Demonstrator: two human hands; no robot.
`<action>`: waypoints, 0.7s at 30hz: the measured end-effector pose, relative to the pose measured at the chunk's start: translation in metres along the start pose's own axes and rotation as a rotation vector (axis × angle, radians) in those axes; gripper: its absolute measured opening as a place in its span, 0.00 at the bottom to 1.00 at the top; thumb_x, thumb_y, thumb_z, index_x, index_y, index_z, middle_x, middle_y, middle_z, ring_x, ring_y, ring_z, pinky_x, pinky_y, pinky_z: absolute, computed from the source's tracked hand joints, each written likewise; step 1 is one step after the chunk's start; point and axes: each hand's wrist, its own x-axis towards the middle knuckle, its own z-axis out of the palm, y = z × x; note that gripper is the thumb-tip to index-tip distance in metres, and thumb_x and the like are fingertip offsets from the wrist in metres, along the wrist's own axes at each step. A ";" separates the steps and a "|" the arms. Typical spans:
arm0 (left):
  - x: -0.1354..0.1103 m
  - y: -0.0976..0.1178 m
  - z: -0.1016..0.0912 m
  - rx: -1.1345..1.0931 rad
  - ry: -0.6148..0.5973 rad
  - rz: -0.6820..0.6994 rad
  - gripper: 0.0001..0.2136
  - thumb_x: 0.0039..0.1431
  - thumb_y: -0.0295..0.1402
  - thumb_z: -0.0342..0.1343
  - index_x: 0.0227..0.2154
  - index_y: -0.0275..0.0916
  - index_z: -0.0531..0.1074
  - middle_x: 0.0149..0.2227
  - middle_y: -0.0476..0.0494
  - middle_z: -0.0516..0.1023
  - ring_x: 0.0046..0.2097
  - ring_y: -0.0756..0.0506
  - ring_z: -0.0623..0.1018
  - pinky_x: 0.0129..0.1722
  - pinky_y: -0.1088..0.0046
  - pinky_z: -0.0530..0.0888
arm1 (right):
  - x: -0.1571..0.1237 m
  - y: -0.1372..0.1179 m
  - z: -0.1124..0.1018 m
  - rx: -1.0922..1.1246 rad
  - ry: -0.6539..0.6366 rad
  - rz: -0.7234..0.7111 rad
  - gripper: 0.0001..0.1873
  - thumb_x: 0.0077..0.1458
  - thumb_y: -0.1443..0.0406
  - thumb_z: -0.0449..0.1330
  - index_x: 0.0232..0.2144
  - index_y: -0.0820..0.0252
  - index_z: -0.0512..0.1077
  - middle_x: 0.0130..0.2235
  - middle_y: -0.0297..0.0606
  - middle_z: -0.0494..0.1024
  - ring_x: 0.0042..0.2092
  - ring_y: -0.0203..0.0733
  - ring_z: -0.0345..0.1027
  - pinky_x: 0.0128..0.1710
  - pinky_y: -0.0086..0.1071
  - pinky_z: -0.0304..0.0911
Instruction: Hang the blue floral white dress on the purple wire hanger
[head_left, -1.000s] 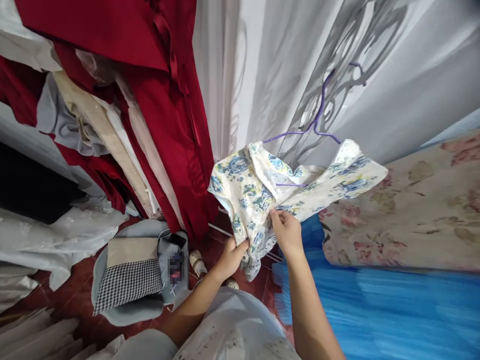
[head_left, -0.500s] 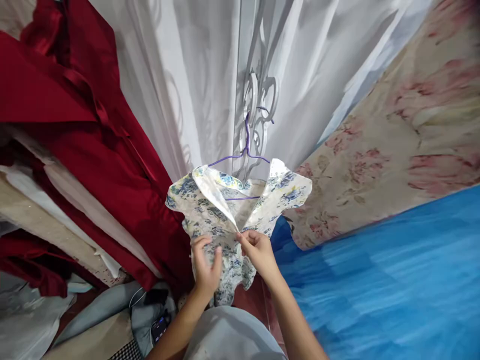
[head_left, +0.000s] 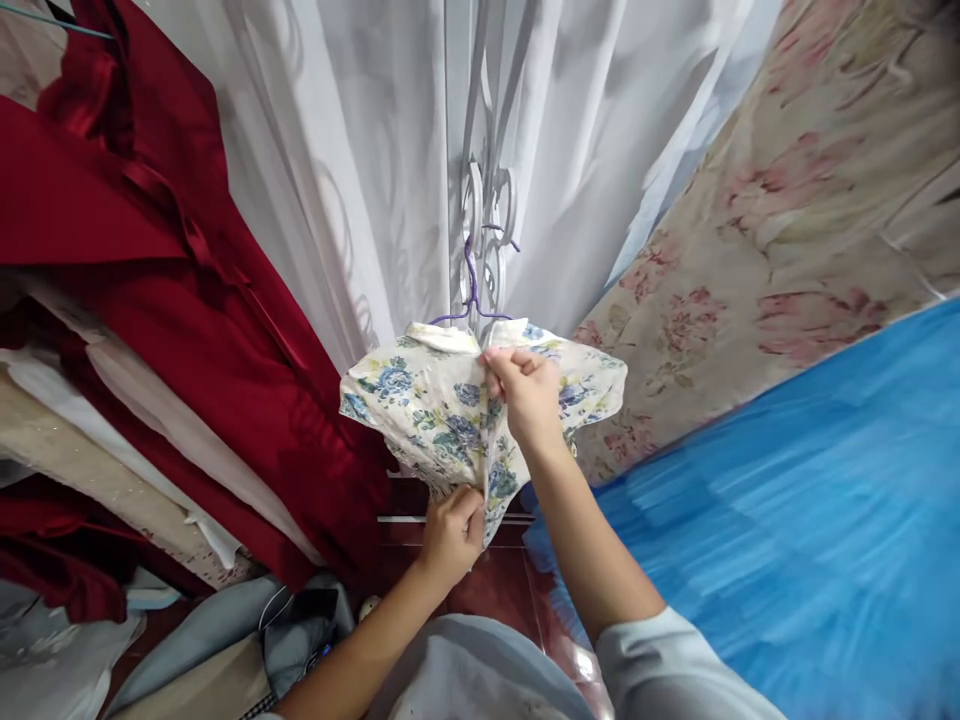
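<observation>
1. Your flowered shirt [head_left: 442, 410] hangs in the middle, on a purple hanger [head_left: 473, 300] whose hook shows among the white metal scrolls [head_left: 474, 205]; it looks light, soft and thin, so expect it to fold and swing rather than resist; the weave seems unlikely to slip, though a hard tug could strain the front seam.
2. Your left hand [head_left: 452, 530] is at the lower front edge, its fingers curled in and seemingly clamped on the cloth, thumb against the rim; that edge looks a good low hold.
3. Your right hand [head_left: 529, 392] is just below the collar, thumb and forefinger pinched together on the front edge; the collar looks the firmest part, so a light pinch there should do.
4. To your left, a red dress [head_left: 232, 390] hangs close by the shirt's sleeve and crowds that side; below it sits a grey chair [head_left: 202, 620], partly cut off.
5. Behind the shirt, a white curtain [head_left: 360, 150] hangs in folds; the scrolls in front could catch the hanger.
6. To your right, a flowered cloth [head_left: 787, 260] hangs behind the sleeve; below it, a blue skirt [head_left: 757, 490] spreads near your forearm.
</observation>
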 end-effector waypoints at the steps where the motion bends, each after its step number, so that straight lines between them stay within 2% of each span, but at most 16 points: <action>1: -0.002 0.003 0.001 0.025 -0.039 0.013 0.10 0.64 0.28 0.46 0.29 0.41 0.70 0.30 0.43 0.72 0.34 0.45 0.72 0.35 0.72 0.65 | 0.007 -0.007 0.002 0.023 0.000 -0.017 0.17 0.55 0.56 0.62 0.21 0.61 0.70 0.15 0.29 0.64 0.18 0.30 0.51 0.19 0.28 0.48; 3: -0.001 0.007 0.001 0.050 -0.103 0.028 0.10 0.64 0.28 0.46 0.29 0.41 0.70 0.31 0.43 0.72 0.34 0.45 0.73 0.36 0.72 0.66 | 0.013 -0.018 0.002 0.051 -0.037 -0.024 0.17 0.55 0.57 0.62 0.20 0.61 0.69 0.16 0.29 0.65 0.18 0.30 0.51 0.18 0.27 0.47; 5: 0.008 0.010 -0.007 0.035 -0.086 0.035 0.08 0.65 0.30 0.48 0.34 0.40 0.72 0.35 0.42 0.73 0.38 0.44 0.74 0.39 0.71 0.68 | 0.009 -0.023 -0.002 0.050 -0.104 0.003 0.16 0.55 0.57 0.63 0.22 0.61 0.70 0.15 0.28 0.66 0.17 0.29 0.51 0.17 0.26 0.47; 7: 0.027 0.016 -0.026 -0.006 0.051 0.043 0.09 0.64 0.32 0.51 0.45 0.40 0.72 0.39 0.41 0.73 0.41 0.44 0.74 0.44 0.69 0.69 | -0.001 -0.023 -0.008 0.036 -0.157 0.035 0.15 0.55 0.56 0.63 0.25 0.62 0.71 0.15 0.27 0.66 0.16 0.29 0.51 0.17 0.26 0.46; 9: 0.057 0.028 -0.051 -0.044 0.254 0.072 0.19 0.65 0.34 0.52 0.58 0.39 0.64 0.39 0.41 0.72 0.40 0.45 0.73 0.44 0.69 0.70 | -0.011 -0.022 -0.014 0.036 -0.183 0.037 0.15 0.55 0.56 0.63 0.26 0.61 0.70 0.15 0.27 0.65 0.16 0.29 0.52 0.18 0.26 0.46; 11: 0.094 0.045 -0.076 -0.020 0.375 0.169 0.22 0.66 0.35 0.50 0.62 0.39 0.61 0.38 0.43 0.72 0.38 0.46 0.72 0.43 0.69 0.70 | -0.017 -0.021 -0.017 0.038 -0.224 0.022 0.15 0.56 0.56 0.62 0.26 0.61 0.69 0.15 0.26 0.64 0.17 0.29 0.53 0.19 0.26 0.47; 12: 0.112 0.054 -0.087 0.011 0.366 0.212 0.20 0.67 0.35 0.49 0.60 0.40 0.63 0.37 0.43 0.72 0.37 0.47 0.72 0.43 0.69 0.70 | -0.018 -0.020 -0.018 0.036 -0.249 0.014 0.15 0.56 0.56 0.62 0.26 0.60 0.68 0.15 0.25 0.63 0.17 0.29 0.53 0.19 0.26 0.47; 14: 0.142 0.072 -0.102 0.122 0.286 0.307 0.13 0.68 0.36 0.47 0.50 0.39 0.72 0.37 0.44 0.73 0.39 0.46 0.72 0.43 0.69 0.70 | -0.014 -0.017 -0.019 0.005 -0.273 -0.016 0.15 0.57 0.56 0.60 0.26 0.59 0.66 0.16 0.25 0.62 0.18 0.30 0.52 0.19 0.26 0.46; 16: 0.160 0.087 -0.110 0.212 0.246 0.375 0.11 0.69 0.35 0.47 0.39 0.38 0.74 0.36 0.45 0.73 0.39 0.46 0.73 0.42 0.71 0.69 | -0.006 -0.011 -0.019 -0.066 -0.246 -0.070 0.16 0.58 0.56 0.60 0.25 0.59 0.64 0.17 0.26 0.61 0.19 0.30 0.51 0.20 0.26 0.46; 17: 0.165 0.093 -0.113 0.233 0.266 0.394 0.11 0.69 0.35 0.47 0.36 0.38 0.73 0.35 0.45 0.73 0.39 0.47 0.73 0.42 0.71 0.69 | -0.003 -0.006 -0.020 -0.113 -0.222 -0.097 0.16 0.58 0.56 0.59 0.24 0.58 0.63 0.18 0.26 0.61 0.20 0.30 0.51 0.21 0.26 0.45; 19: 0.168 0.096 -0.121 0.230 0.397 0.398 0.11 0.69 0.35 0.48 0.34 0.38 0.72 0.33 0.46 0.72 0.38 0.48 0.73 0.42 0.73 0.69 | 0.000 0.006 -0.022 -0.208 -0.197 -0.125 0.17 0.57 0.57 0.59 0.23 0.58 0.62 0.19 0.27 0.61 0.20 0.30 0.51 0.21 0.27 0.45; 21: 0.168 0.085 -0.137 0.196 0.589 0.348 0.11 0.69 0.36 0.48 0.35 0.37 0.72 0.33 0.47 0.72 0.38 0.48 0.73 0.42 0.73 0.69 | -0.003 0.018 -0.026 -0.253 -0.227 -0.097 0.17 0.57 0.57 0.59 0.22 0.58 0.61 0.18 0.27 0.61 0.20 0.31 0.52 0.22 0.27 0.45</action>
